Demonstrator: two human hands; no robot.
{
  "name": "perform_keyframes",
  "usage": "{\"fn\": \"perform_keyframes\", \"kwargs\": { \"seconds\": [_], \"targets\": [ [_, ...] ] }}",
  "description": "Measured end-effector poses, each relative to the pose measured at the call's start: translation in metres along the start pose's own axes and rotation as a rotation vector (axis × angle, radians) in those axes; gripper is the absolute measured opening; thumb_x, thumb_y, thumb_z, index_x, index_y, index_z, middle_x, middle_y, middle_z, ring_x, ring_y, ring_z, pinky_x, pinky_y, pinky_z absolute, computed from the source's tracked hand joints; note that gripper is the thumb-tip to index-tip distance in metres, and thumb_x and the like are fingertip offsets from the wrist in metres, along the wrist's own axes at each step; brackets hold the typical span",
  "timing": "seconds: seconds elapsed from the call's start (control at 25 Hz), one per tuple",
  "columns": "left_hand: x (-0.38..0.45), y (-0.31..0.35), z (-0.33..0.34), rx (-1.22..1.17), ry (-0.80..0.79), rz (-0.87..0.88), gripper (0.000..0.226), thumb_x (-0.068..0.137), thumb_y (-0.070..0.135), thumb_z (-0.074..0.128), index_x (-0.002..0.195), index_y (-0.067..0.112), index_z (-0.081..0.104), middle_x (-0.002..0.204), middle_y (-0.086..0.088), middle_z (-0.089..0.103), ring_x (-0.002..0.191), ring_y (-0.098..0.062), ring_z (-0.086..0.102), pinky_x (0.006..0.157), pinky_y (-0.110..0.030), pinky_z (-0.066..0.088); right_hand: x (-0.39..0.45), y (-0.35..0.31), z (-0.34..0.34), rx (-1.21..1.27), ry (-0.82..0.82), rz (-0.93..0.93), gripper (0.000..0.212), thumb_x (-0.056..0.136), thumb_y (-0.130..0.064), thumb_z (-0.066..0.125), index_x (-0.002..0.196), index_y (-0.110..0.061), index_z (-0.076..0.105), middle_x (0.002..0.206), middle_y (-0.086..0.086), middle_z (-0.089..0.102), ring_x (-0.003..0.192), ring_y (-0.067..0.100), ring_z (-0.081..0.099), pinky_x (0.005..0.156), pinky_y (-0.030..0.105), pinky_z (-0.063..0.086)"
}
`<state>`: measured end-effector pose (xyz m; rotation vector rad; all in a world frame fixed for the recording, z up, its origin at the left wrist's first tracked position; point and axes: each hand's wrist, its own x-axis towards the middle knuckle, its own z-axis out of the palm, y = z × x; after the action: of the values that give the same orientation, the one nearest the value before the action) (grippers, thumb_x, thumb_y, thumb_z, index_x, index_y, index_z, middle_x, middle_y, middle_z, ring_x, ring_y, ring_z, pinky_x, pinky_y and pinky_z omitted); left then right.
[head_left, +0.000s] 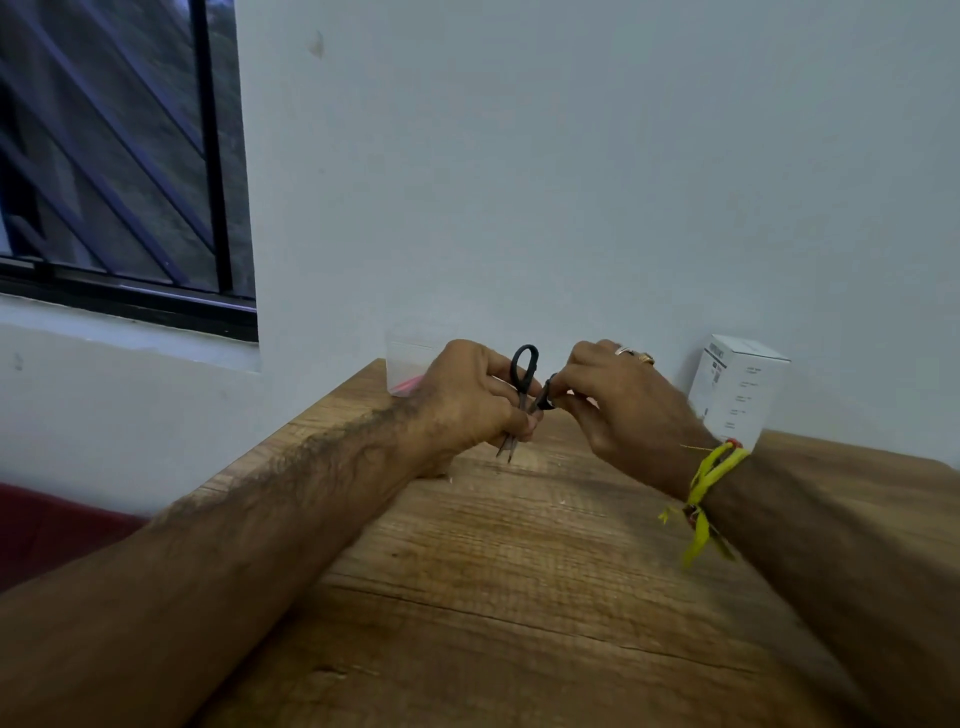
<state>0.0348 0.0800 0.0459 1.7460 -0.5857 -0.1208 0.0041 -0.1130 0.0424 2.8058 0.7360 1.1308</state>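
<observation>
A small pair of black-handled scissors (523, 379) is held upright over the wooden table (519, 571), blade tips pointing down just above the wood. My left hand (467, 400) grips the scissors around the blades and pivot, one handle loop sticking up above its fingers. My right hand (618, 405) pinches the other handle loop between thumb and fingers. It wears rings, and a yellow thread band is tied on its wrist.
A white printed box (737, 389) stands at the back right against the wall. A clear plastic bag (410, 364) with something pink inside leans on the wall behind my left hand. A barred window is at upper left.
</observation>
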Motion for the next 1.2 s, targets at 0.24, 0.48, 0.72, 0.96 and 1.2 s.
{"fn": "perform_keyframes", "kwargs": {
  "seconds": [0.24,0.48,0.72,0.96,1.2],
  "targets": [
    [0.0,0.003,-0.004,-0.044,-0.125,-0.032,0.031,0.078,-0.012,0.075,0.105,0.001,0.071,0.088,-0.014,0.079,0.074,-0.021,0.074,0.058,-0.024,0.055,-0.01,0.018,-0.011,-0.405,0.122,-0.191,0.021,0.084,0.0,0.067,0.098,-0.015,0.07,0.089,0.006,0.061,0.076,0.027,0.054,0.069,0.04,0.038],
    [0.0,-0.003,-0.002,-0.089,-0.102,-0.053,0.033,0.077,-0.013,0.076,0.107,0.001,0.071,0.088,-0.014,0.079,0.072,-0.02,0.075,0.055,-0.022,0.053,-0.018,0.009,0.007,-0.218,0.134,-0.009,0.017,0.086,-0.002,0.068,0.098,-0.014,0.068,0.088,0.004,0.059,0.076,0.027,0.056,0.067,0.041,0.045],
    [0.003,-0.013,0.0,-0.141,-0.013,-0.044,0.036,0.075,-0.014,0.078,0.107,-0.001,0.07,0.079,-0.01,0.078,0.07,-0.019,0.075,0.053,-0.023,0.054,-0.011,-0.02,0.015,0.399,0.132,0.433,0.008,0.092,-0.01,0.066,0.087,-0.016,0.069,0.086,-0.005,0.062,0.081,0.009,0.057,0.067,0.009,0.041],
    [0.001,-0.019,0.005,-0.216,-0.039,-0.028,0.033,0.081,-0.006,0.076,0.113,0.001,0.067,0.094,-0.017,0.078,0.084,-0.028,0.077,0.063,-0.03,0.061,-0.006,-0.022,0.013,0.552,0.086,0.591,0.009,0.092,-0.007,0.064,0.085,-0.012,0.067,0.074,-0.001,0.073,0.071,0.008,0.069,0.067,0.024,0.052],
    [0.008,-0.016,-0.003,-0.192,0.024,-0.05,0.017,0.091,0.008,0.072,0.104,-0.003,0.069,0.093,-0.02,0.076,0.079,-0.027,0.075,0.067,-0.035,0.064,0.003,-0.014,0.003,0.371,0.029,0.232,0.007,0.091,-0.001,0.063,0.088,-0.007,0.066,0.081,0.001,0.064,0.074,0.013,0.057,0.066,0.021,0.044]
  ]
}}
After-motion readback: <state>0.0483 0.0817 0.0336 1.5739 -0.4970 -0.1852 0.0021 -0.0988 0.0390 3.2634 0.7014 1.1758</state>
